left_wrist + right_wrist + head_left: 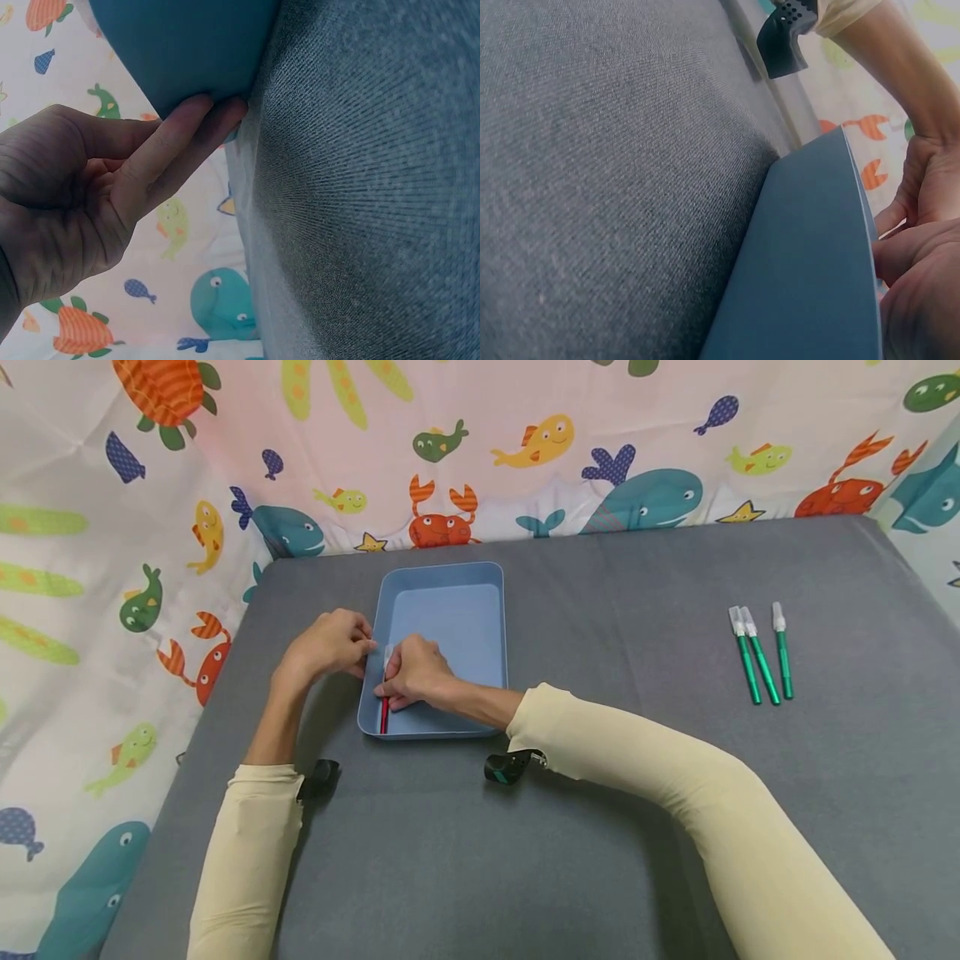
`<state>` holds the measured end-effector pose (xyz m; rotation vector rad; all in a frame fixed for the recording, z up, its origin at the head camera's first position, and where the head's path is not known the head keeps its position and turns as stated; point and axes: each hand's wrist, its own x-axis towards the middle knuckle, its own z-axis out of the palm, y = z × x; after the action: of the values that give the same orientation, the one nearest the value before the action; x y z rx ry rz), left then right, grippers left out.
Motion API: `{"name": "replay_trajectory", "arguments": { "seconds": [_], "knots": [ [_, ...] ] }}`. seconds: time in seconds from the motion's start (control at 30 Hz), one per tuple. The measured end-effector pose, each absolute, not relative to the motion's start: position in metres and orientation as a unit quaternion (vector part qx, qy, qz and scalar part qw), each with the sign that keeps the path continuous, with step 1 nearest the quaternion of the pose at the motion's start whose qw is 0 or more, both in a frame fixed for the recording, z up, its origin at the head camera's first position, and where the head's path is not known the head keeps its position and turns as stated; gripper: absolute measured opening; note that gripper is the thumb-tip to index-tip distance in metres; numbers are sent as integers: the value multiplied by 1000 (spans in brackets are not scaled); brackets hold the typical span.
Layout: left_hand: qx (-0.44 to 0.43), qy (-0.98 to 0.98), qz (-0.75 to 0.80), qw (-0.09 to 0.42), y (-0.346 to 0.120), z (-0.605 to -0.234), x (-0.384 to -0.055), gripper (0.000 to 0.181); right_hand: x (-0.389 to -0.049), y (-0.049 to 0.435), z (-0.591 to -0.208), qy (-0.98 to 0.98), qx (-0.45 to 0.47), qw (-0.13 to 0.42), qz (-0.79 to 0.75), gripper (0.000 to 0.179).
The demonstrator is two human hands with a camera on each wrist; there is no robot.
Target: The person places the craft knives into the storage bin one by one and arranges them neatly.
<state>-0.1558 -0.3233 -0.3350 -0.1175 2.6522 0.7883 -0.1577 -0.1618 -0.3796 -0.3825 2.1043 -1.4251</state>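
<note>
The blue tray (465, 578) lies on the grey table. At its left side, my left hand (330, 645) holds the edge. In the left wrist view, two fingertips (196, 105) rest on the tray's outer wall (187, 52), with the thumb beside them. My right hand (420, 670) reaches inside the tray and pinches a slim red pen-shaped tool with a clear cap (385, 717). That tool lies lengthwise along the left inner wall, partly covered by the fingers. In the right wrist view, the near wall (802, 247) hides most of the right hand (926, 292).
Three green pen-shaped tools with clear caps (763, 658) lie on the table (600, 610) to the right. A cloth printed with sea animals (517, 485) hangs at the back and left. Black wrist cameras (506, 768) hang beneath the cream sleeves (622, 735).
</note>
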Motion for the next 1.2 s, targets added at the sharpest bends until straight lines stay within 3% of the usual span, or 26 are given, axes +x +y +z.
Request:
{"name": "replay_trajectory", "arguments": {
  "seconds": [0.3, 0.83, 1.2],
  "knots": [
    [-38, 944, 275, 179, -324, -334, -157, 25, -159, -163, -378, 777, -168, 289, -534, 19],
    [-41, 939, 282, 192, -326, -337, -156, 24, -164, -143, -365, 739, -223, 365, -520, 10],
    [-50, 933, 300, 195, -327, -337, -156, 27, -167, -96, -328, 742, -266, 306, -534, 15]
  ]
}}
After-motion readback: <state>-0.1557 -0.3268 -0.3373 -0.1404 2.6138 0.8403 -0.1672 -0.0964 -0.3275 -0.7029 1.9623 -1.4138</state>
